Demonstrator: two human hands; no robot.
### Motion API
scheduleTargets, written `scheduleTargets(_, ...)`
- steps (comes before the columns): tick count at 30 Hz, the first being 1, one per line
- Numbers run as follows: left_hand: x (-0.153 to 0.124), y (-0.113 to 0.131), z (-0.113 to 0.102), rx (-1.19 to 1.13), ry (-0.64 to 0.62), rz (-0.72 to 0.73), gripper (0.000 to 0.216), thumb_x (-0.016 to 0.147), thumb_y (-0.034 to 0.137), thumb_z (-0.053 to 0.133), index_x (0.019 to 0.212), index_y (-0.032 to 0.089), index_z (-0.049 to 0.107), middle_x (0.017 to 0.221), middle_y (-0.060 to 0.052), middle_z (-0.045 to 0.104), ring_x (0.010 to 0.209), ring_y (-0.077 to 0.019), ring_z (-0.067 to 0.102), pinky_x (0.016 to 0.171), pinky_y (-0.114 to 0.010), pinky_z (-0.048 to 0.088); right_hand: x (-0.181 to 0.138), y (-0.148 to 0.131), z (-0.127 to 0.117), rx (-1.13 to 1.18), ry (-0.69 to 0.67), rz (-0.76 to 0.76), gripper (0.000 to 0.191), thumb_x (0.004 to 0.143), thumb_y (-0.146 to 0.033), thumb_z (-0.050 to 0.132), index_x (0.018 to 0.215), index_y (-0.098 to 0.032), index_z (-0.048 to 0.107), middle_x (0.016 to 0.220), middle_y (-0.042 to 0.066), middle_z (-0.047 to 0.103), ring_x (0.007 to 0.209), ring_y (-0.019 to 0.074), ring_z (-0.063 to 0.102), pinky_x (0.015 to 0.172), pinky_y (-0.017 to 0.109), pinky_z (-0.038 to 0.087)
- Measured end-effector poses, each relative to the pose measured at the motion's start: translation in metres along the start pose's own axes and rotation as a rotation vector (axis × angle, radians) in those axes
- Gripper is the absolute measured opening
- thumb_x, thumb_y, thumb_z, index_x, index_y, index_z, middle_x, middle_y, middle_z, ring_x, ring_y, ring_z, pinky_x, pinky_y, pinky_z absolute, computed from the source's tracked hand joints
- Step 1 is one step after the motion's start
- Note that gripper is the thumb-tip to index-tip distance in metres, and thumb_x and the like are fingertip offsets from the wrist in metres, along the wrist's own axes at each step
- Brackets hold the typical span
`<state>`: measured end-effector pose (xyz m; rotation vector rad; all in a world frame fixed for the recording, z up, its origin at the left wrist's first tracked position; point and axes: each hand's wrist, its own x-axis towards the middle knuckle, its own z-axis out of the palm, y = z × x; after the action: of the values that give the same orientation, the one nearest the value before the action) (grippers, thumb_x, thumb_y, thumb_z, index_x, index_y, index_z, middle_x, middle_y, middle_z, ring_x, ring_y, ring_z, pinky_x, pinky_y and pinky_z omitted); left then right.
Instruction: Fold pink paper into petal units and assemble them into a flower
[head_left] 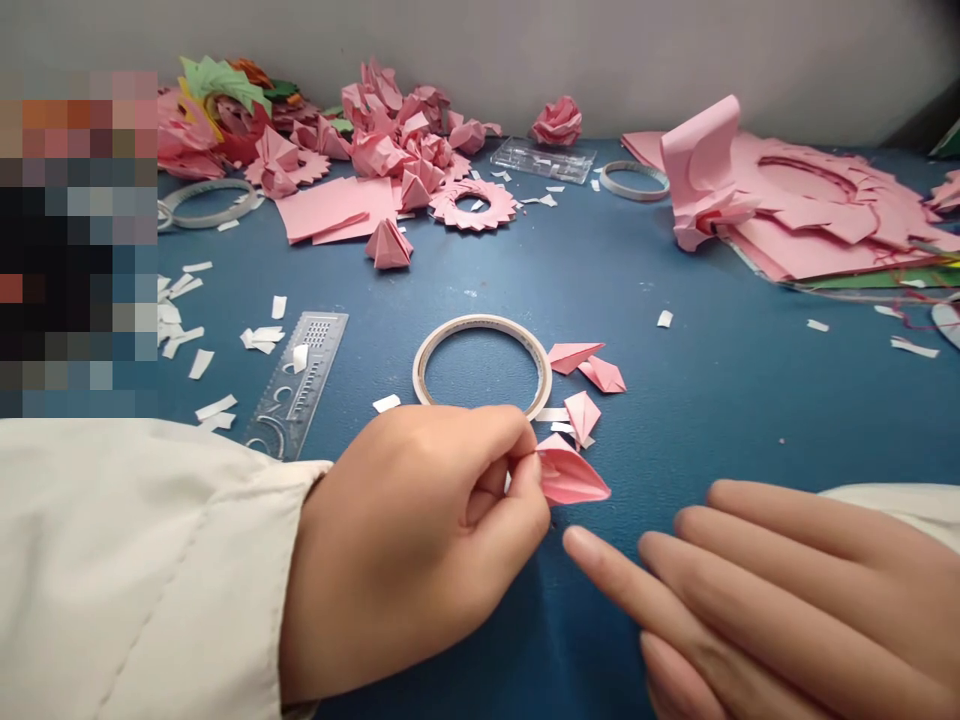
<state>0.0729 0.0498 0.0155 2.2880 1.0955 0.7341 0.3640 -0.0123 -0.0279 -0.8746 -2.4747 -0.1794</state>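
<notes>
Between its thumb and index finger, my left hand [427,540] pinches a folded pink paper piece [574,477], whose pocket-like opening faces right. My right hand [795,600] is at the lower right with its fingers stretched out, the index fingertip just below the paper and apart from it. Beyond my left hand lies a roll of double-sided tape [482,322], its near edge partly covered by the knuckles. Several small folded pink pieces [582,416] rest beside the roll, with white paper strips among them.
A clear plastic ruler [300,385] and scattered white scraps [176,315] lie left. At the back are crumpled pink paper flowers [405,135], a pink paper ring [472,205], pink sheets [337,207] and another tape roll [634,181]. Large pink paperwork [810,200] occupies the right rear.
</notes>
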Motion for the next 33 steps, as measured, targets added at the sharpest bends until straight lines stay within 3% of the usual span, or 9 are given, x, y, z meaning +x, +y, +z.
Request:
scheduleTargets(7, -0.002, 0.0, 0.001, 0.081, 0.013, 0.06, 0.035, 0.108, 0.014, 0.058, 0.083, 0.02, 0.081, 0.062, 0.008, 0.069, 0.049, -0.0073, 0.056, 0.049, -0.019, 0.04, 0.004, 0.0, 0.001, 0.005, 0.019, 0.025, 0.054, 0.121, -0.072, 0.079, 0.147, -0.029, 0.096, 0.086, 0.006, 0.073, 0.08, 0.0283, 0.074, 0.069, 0.044, 0.067)
scheduleTargets(17, -0.004, 0.002, 0.0, 0.05, -0.006, 0.092, 0.035, 0.109, 0.011, 0.056, 0.086, 0.02, 0.08, 0.066, 0.008, 0.072, 0.051, -0.0047, 0.059, 0.052, -0.014, 0.043, 0.004, 0.002, 0.002, 0.028, 0.037, 0.054, 0.054, 0.118, -0.075, 0.083, 0.145, -0.031, 0.097, 0.086, 0.006, 0.074, 0.082, 0.0297, 0.077, 0.069, 0.044, 0.07)
scheduleTargets(21, 0.0, -0.001, 0.0, 0.044, 0.031, 0.045, 0.035, 0.109, 0.013, 0.057, 0.082, 0.02, 0.077, 0.061, 0.009, 0.064, 0.05, -0.0049, 0.054, 0.048, -0.014, 0.038, 0.006, -0.001, 0.005, 0.032, 0.048, 0.072, 0.052, 0.117, -0.075, 0.086, 0.143, -0.032, 0.098, 0.086, 0.006, 0.074, 0.083, 0.0304, 0.078, 0.07, 0.044, 0.071)
scheduleTargets(24, -0.001, -0.001, 0.0, -0.009, 0.018, -0.015, 0.032, 0.112, 0.017, 0.059, 0.086, 0.022, 0.078, 0.062, 0.01, 0.066, 0.05, -0.0049, 0.056, 0.05, -0.012, 0.041, 0.013, -0.012, 0.01, 0.042, 0.11, 0.134, 0.037, 0.117, -0.061, 0.09, 0.138, -0.032, 0.099, 0.085, 0.005, 0.074, 0.082, 0.0296, 0.078, 0.073, 0.045, 0.073)
scheduleTargets(26, -0.002, 0.0, -0.001, -0.017, 0.016, -0.014, 0.032, 0.113, 0.017, 0.059, 0.086, 0.022, 0.076, 0.064, 0.01, 0.068, 0.05, -0.0045, 0.057, 0.051, -0.012, 0.041, 0.02, -0.017, 0.011, 0.057, 0.189, 0.211, 0.02, 0.118, -0.04, 0.089, 0.134, -0.03, 0.097, 0.085, 0.003, 0.076, 0.078, 0.0271, 0.077, 0.078, 0.046, 0.075)
scheduleTargets(28, -0.003, 0.0, -0.003, 0.008, 0.033, 0.017, 0.032, 0.112, 0.015, 0.058, 0.087, 0.021, 0.077, 0.065, 0.009, 0.069, 0.051, -0.0044, 0.057, 0.05, -0.013, 0.04, 0.028, -0.014, 0.008, 0.079, 0.221, 0.22, 0.02, 0.119, -0.022, 0.081, 0.135, -0.025, 0.092, 0.085, 0.001, 0.076, 0.073, 0.0235, 0.073, 0.079, 0.044, 0.074)
scheduleTargets(29, -0.003, 0.001, -0.003, 0.025, 0.039, 0.029, 0.032, 0.111, 0.014, 0.058, 0.088, 0.02, 0.079, 0.065, 0.009, 0.068, 0.051, -0.0045, 0.056, 0.05, -0.013, 0.04, 0.032, -0.01, 0.005, 0.076, 0.205, 0.19, 0.022, 0.121, -0.019, 0.077, 0.139, -0.023, 0.088, 0.084, 0.0, 0.075, 0.071, 0.0227, 0.071, 0.075, 0.043, 0.072)
scheduleTargets(31, -0.003, 0.001, -0.004, 0.047, 0.041, 0.053, 0.033, 0.111, 0.014, 0.057, 0.089, 0.02, 0.081, 0.065, 0.009, 0.069, 0.052, -0.0044, 0.056, 0.051, -0.013, 0.04, 0.039, 0.001, -0.001, 0.154, -0.006, -0.084, 0.028, 0.126, -0.02, 0.075, 0.153, -0.013, 0.079, 0.081, -0.004, 0.071, 0.064, 0.0174, 0.065, 0.061, 0.034, 0.062)
scheduleTargets(33, -0.003, 0.001, -0.005, 0.056, 0.023, 0.064, 0.034, 0.112, 0.013, 0.056, 0.09, 0.02, 0.081, 0.067, 0.009, 0.071, 0.053, -0.004, 0.058, 0.052, -0.013, 0.041, 0.043, 0.011, -0.006, 0.134, -0.023, -0.072, 0.029, 0.126, -0.018, 0.076, 0.154, -0.012, 0.076, 0.084, -0.003, 0.075, 0.065, 0.0178, 0.069, 0.062, 0.035, 0.062)
